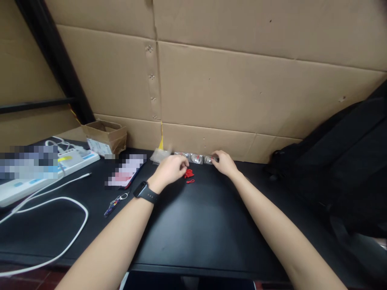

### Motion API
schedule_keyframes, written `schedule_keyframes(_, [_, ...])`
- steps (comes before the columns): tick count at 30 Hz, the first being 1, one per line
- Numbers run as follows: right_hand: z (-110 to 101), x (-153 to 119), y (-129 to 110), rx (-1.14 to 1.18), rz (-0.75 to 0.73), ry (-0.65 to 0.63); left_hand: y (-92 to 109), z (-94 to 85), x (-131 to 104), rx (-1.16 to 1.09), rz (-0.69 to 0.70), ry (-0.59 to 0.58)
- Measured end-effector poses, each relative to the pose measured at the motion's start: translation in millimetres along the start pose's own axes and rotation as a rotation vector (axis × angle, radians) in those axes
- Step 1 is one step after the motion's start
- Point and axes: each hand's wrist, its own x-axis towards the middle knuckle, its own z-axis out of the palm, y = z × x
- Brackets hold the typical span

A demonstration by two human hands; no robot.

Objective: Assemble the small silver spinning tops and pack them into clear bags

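On the black table, a small pile of red cords (189, 173) lies just right of my left hand (173, 169), whose fingers are curled; what they hold, if anything, is hidden. One red loop (190, 181) lies apart, nearer to me. Shiny round items in clear packets stand in a row at the back, among them a middle packet (196, 158). My right hand (224, 162) has its fingertips around the rightmost packet (208, 160). Behind my left hand is a clear plastic bag (159, 155). A dark watch is on my left wrist.
A phone (128, 171) and a keychain (115, 204) lie to the left. Farther left are a white power strip (75, 161), white cables (86, 217) and an open cardboard box (109, 137). Cardboard (211, 88) rises behind the table. A black bag (329, 169) is at right.
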Motion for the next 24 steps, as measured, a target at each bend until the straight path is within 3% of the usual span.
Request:
schedule_keyframes(3, [-25,-10,8,0.076,-0.028,-0.013,6,11.5,-2,-0.023,0.133,-0.193])
schedule_keyframes(7, [-67,-41,36,0.129,0.002,-0.186,7,17.3,-3,0.061,0.174,-0.215])
schedule_keyframes(10, [-87,-76,59,0.144,0.090,-0.282,7,18.5,-2,0.096,0.185,-0.217])
schedule_keyframes(14, [-89,-103,78,0.160,0.126,-0.319,10,20.5,-1,0.129,0.177,-0.235])
schedule_keyframes(19, [-84,-96,79,0.154,0.123,-0.378,21,22.0,-4,0.117,0.230,-0.205])
schedule_keyframes(24, [-89,-96,76,0.133,0.101,-0.369,37,24.4,-6,-0.040,0.231,-0.180])
